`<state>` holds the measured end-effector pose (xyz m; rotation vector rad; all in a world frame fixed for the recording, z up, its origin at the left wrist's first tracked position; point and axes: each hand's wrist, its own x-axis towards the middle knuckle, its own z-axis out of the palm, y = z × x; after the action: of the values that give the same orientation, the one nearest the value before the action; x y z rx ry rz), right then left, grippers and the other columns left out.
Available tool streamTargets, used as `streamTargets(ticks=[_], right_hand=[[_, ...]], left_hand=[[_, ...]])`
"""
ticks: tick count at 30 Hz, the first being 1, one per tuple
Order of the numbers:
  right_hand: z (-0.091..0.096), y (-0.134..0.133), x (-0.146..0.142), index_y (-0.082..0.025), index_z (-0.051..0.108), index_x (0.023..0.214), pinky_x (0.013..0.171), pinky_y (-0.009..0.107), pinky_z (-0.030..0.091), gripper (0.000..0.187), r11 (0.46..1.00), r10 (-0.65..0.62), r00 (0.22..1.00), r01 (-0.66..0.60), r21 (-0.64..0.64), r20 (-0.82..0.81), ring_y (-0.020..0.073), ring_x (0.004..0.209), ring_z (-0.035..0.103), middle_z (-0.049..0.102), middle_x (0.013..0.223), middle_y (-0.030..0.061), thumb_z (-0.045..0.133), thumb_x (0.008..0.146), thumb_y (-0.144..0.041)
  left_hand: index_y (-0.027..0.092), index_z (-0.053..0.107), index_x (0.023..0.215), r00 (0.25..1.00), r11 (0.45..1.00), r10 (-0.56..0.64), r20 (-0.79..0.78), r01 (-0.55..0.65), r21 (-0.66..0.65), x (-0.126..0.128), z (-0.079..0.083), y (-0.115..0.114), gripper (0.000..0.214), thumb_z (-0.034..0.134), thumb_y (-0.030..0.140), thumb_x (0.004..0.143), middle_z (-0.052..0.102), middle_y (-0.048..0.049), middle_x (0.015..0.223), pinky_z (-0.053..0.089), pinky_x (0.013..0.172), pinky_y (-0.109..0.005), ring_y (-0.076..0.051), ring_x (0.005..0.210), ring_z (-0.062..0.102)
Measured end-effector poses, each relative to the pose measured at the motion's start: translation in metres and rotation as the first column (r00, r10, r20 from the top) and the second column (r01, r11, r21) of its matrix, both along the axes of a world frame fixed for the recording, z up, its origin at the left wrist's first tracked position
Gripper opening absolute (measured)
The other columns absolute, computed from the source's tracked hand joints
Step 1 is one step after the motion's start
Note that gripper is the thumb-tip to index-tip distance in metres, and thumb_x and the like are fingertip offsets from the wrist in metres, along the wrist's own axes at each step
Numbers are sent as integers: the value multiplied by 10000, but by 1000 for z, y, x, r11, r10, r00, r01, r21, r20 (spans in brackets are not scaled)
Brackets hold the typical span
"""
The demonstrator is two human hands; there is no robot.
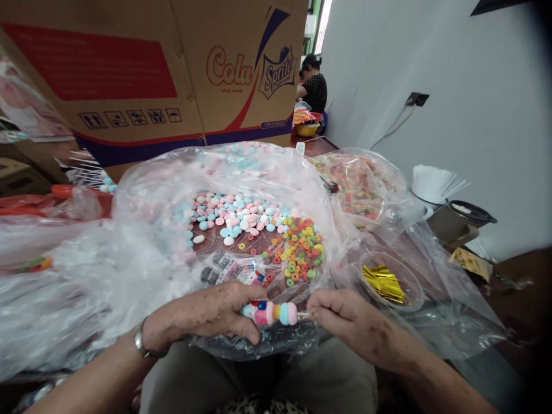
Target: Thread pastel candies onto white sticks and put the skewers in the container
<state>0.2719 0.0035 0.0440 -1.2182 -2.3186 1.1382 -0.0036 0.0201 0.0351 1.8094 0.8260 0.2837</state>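
My left hand (pixel 207 316) is closed around the end of a candy skewer (pixel 276 313) strung with pink, white and blue sweets. My right hand (pixel 349 319) pinches the skewer's other end, where a thin stick tip shows. Both hands sit at the near rim of a large clear plastic bag (pixel 142 230). Inside the bag lie pastel pink, blue and white candies (pixel 233 215), several bright ring candies (pixel 302 247) and printed wrappers (pixel 224 267).
A clear tub (pixel 411 282) with gold twist ties (pixel 383 283) sits right of my hands. A second bag of coloured candy (pixel 360 187) lies behind it, white sticks in a holder (pixel 433 184) further right. A cardboard box (pixel 172 75) stands behind. Another person (pixel 313 86) sits far back.
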Motion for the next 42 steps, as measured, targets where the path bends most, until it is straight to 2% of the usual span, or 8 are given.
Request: streamTargets(ticks=[3,9,12,17,20,29,34,42], right_hand=[[-8,-2,-8,-183,577,762,558,244,358,239,953,70,997,-77,293,35,117,595,519,596,668,-19,437,955,-161],[-9,10,-7,-184,600,809,615,307,353,267,609,152,981,-187,771,118,167,629,522,619,693,32,401,972,-115],[-2,15,-1,-181,608,830,625,308,349,264,639,114,980,-198,744,164,169,643,544,636,710,34,399,985,-139],[10,13,-2,-186,580,804,584,269,333,260,863,86,967,-192,467,239,136,629,572,638,707,3,408,999,-184],[13,11,-6,-197,554,760,569,247,326,256,923,120,966,-194,332,230,117,604,548,620,684,-20,432,985,-186],[-8,9,-18,-185,578,810,595,282,347,188,750,266,930,-364,553,252,140,642,566,653,741,9,468,958,-145],[4,18,-6,-181,585,818,598,290,344,228,708,234,946,-325,627,227,144,637,551,641,726,12,426,974,-134],[11,18,-2,-182,607,841,625,302,351,219,709,253,926,-374,598,279,156,685,566,660,767,18,440,978,-147]], left_hand=[[232,726,1000,996,999,-44,-77,44,6,6,-2,1,443,769,603,762,644,8,764,395,635,-270,-200,703,545],[227,699,1046,1000,987,-16,-1,15,-159,8,3,-1,472,785,580,746,622,23,731,399,555,-251,-164,619,516],[214,672,1132,999,962,40,-12,-41,-269,3,9,-2,516,770,564,766,628,26,736,390,508,-239,-143,563,516],[216,681,1105,999,947,31,-45,-44,-318,6,4,-3,537,843,525,697,635,35,700,392,474,-234,-137,517,528],[217,662,1029,999,915,19,-40,-34,-401,12,-4,-5,540,875,530,644,602,52,659,364,420,-225,-133,478,528],[223,585,928,999,912,35,-31,-45,-408,21,-11,-5,508,869,534,645,566,55,675,398,469,-232,-146,533,544],[190,632,923,982,990,130,-135,-136,-36,16,5,-7,548,860,583,617,565,13,813,384,606,-253,-186,743,509],[207,668,1044,988,913,142,-62,-155,-378,4,-1,-15,447,817,453,702,573,34,764,402,479,-209,-114,556,497]])
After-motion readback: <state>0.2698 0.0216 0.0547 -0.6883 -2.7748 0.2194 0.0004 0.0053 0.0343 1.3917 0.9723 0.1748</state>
